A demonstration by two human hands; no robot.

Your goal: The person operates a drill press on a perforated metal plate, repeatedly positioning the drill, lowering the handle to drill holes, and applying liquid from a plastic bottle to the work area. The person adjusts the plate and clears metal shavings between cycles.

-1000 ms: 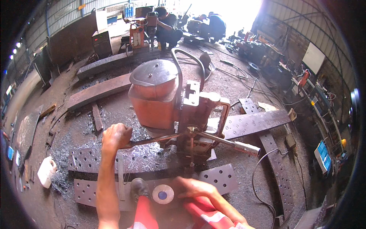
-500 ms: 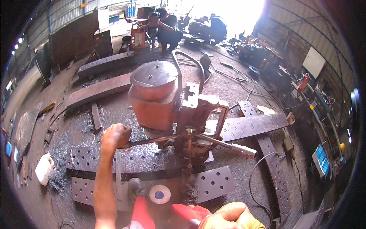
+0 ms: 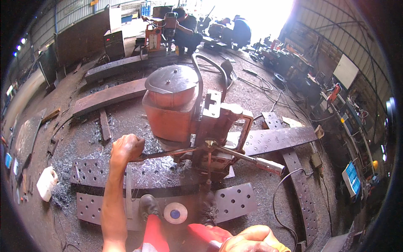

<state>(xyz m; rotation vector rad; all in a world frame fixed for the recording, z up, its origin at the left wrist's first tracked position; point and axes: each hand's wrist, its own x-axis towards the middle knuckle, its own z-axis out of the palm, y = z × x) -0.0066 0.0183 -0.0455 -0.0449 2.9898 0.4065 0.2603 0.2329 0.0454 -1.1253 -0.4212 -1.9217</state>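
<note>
Swarf-littered workshop floor around left hand, fingers clamped round lever, drilling machine rightward; right hand, finger state unclear

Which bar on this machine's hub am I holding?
The left bar: your left hand grips its end. The right bar, tipped with a silver sleeve, and the downward rod have no hand on them.

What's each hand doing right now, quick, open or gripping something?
Left hand: closed around the drill's feed lever.
Right hand: at the lower edge; open or closed, can't tell.
</note>
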